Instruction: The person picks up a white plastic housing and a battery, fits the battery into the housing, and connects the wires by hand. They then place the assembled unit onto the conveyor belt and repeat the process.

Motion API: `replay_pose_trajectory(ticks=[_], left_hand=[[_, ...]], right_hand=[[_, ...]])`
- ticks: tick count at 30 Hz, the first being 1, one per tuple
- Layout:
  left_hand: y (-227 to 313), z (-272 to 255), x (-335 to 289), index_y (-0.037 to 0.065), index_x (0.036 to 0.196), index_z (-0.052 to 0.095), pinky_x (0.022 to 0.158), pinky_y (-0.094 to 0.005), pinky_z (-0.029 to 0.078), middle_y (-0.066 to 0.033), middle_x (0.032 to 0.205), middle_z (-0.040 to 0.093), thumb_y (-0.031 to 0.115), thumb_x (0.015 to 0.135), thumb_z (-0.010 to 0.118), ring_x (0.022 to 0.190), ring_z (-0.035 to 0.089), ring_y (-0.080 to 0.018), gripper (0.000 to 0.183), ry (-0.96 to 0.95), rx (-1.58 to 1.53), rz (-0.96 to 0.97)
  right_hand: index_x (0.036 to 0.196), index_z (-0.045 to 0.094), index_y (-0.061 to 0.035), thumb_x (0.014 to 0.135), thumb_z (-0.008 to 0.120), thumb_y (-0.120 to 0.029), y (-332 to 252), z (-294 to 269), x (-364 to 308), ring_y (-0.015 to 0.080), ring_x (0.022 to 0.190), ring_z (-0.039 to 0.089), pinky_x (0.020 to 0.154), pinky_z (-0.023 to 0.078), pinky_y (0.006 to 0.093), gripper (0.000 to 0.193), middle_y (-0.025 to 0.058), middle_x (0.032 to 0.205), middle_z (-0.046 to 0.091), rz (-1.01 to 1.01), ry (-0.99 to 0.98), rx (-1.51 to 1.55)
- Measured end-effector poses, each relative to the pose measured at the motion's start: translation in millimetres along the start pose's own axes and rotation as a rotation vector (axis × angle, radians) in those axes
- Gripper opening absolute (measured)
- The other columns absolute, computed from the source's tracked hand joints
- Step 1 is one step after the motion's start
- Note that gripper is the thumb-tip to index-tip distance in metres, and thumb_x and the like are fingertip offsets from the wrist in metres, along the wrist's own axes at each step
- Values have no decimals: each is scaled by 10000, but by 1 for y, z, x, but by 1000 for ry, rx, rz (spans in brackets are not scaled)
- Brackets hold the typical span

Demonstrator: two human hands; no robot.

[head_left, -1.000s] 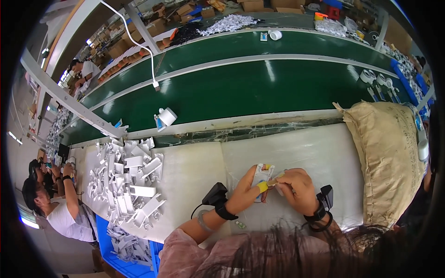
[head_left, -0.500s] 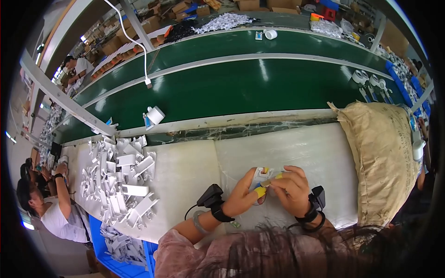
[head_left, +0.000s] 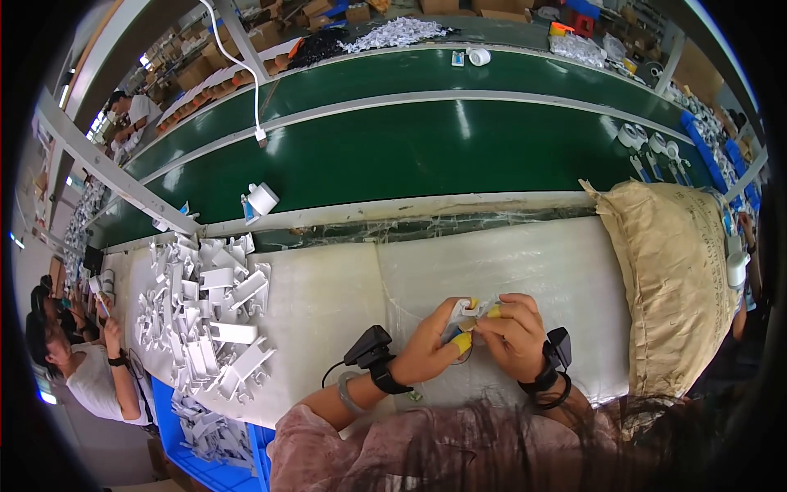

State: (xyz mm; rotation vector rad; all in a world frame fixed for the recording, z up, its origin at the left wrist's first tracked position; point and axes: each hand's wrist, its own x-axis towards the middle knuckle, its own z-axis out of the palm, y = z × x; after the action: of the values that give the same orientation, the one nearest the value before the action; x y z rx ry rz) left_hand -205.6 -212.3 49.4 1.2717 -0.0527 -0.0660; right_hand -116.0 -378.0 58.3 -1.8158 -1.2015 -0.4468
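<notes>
Left arm: the forearm comes in from the lower edge, slanting up and rightward out of a pink sleeve (head_left: 316, 435); a grey bangle (head_left: 351, 394) and a black strapped device (head_left: 367, 348) sit at the wrist.
Left hand (head_left: 426, 344): bent inward, thumb and forefinger brought together, both tipped with yellow covers.
Left grip: closed in a pinch on a small white plastic part (head_left: 468, 309).
Right hand (head_left: 518, 336): angled up and leftward, fingers curled, a yellow cover on one fingertip, another black device (head_left: 559, 348) at the wrist.
Right grip: fingertips gathered at a small tan piece (head_left: 467, 325) against the white part; whether they pinch it cannot be told.
White part's place: between the two hands, above the sheet-covered worktable (head_left: 320, 320), between the pile of white plastic pieces (head_left: 201, 316) on the left and the brown sack (head_left: 684, 279) on the right.
Sack's printing: dark characters run down its right side, skewed and small.
Beyond the worktable: a green conveyor belt (head_left: 369, 156), with a white cable (head_left: 256, 102) hanging over it.
Lower left: a blue bin (head_left: 174, 439) with more white pieces.
</notes>
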Motion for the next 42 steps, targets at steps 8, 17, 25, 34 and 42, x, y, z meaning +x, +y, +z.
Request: replay_pose_trajectory(ticks=[8,17,25,34,42], left_hand=[[-4,-1,-3,21,1314,399,788,-271,462,-70,1090,543,62,889,500,917,535,-130,439,49,106,46],[-3,4,-3,-6,1354,391,816,-289,460,-117,1102,575,94,939,520,940,557,-164,446,84,129,61],[-11,3,-2,22,1373,410,606,-213,459,-27,999,567,85,988,457,710,518,-52,392,97,204,117],[-13,0,1,17,1296,497,543,-220,423,-1,797,553,90,986,490,638,500,-57,319,173,418,295],[2,-13,10,40,1263,525,568,-250,488,-37,816,605,232,1023,426,628,579,-111,323,152,-64,-146]], right_hand=[[823,698,-124,629,773,-3,-4,4,3,178,641,588,887,465,425,241,18,791,595,3,44,-34],[820,678,-105,633,780,1,-6,3,5,179,641,588,891,460,429,238,25,789,592,-10,22,-40],[844,672,-83,661,767,14,-5,-1,5,205,719,581,907,452,444,227,42,801,579,-26,-20,-33],[854,677,-80,669,759,13,-7,3,6,193,704,583,906,455,435,223,37,799,585,-35,-22,-21],[920,663,-80,635,785,-44,-7,4,11,272,874,588,877,458,421,312,72,937,582,46,15,-53]])
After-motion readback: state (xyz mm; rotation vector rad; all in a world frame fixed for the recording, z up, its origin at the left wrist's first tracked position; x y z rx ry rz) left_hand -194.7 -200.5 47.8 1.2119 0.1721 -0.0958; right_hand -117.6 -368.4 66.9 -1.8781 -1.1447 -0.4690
